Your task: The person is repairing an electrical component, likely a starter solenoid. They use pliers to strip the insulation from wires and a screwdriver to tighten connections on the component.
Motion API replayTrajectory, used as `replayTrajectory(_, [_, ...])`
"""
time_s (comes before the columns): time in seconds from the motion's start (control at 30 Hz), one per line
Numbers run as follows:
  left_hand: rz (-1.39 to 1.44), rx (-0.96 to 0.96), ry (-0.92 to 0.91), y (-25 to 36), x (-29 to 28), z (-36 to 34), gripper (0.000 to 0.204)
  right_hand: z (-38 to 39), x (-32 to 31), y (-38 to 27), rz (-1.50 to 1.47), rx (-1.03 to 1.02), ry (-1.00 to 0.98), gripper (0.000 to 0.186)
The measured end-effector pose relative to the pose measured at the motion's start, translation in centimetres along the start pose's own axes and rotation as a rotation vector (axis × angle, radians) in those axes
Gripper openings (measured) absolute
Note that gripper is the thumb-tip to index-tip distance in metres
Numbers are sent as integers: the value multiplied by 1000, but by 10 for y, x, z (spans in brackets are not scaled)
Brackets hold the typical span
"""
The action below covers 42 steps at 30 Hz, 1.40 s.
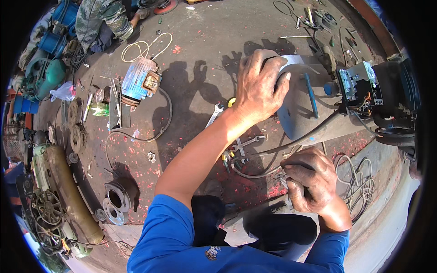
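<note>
My left hand [260,86] is bent over the left end of a grey metal tank [296,107], its fingers curled at the upper edge and the fingertips hidden. A blue bar handle [311,96] stands on the tank. Beyond it is an opened electrical box [362,88] with bare wiring inside. Lower down, my right hand [312,179] is closed in a pinch, and a small pale tip shows at its fingers; the rest is covered. Between my arms a black cable [296,142] runs from the box, past combination wrenches [246,144] on the ground.
A blue electric motor [140,79] with a cable lies left of centre. Below it stands a metal flanged housing [116,200]. Machinery with a long brown cylinder [73,195] lines the left. Coiled cable [359,186] lies at the right. Another person [104,20] crouches at the far left.
</note>
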<state>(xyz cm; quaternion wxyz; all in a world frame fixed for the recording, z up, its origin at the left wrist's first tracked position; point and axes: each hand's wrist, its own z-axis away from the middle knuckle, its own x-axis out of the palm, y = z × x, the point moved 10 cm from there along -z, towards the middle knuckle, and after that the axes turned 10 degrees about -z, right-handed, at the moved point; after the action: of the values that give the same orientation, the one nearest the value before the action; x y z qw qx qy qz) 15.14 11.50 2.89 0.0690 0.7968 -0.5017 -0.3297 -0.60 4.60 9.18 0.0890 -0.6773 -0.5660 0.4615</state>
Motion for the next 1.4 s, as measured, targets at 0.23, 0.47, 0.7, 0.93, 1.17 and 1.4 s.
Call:
replayTrajectory(0.23, [-280, -349, -1376, -73, -12, 206, 36, 7, 23, -15, 28, 445, -243, 19])
replayTrajectory(0.47, [-181, -905, -1642, -38, -303, 462, 37, 8, 10, -90, -42, 775, -431, 16])
replayTrajectory(0.7, [-5, -1709, -1434, 8, -428, 454, 15, -22, -63, -101, -139, 889, -220, 16])
replayTrajectory(0.93, [-111, -1538, -923, -22, -240, 244, 29, 31, -15, -18, -286, 1112, -31, 20])
replayTrajectory(1.17, [-67, -1249, -859, -15, -74, 161, 26, 80, 111, 184, -232, 1631, -29, 37])
replayTrajectory(1.4, [82, -1224, -1176, -53, -67, 235, 28, 79, 177, 281, 44, 1554, -333, 38])
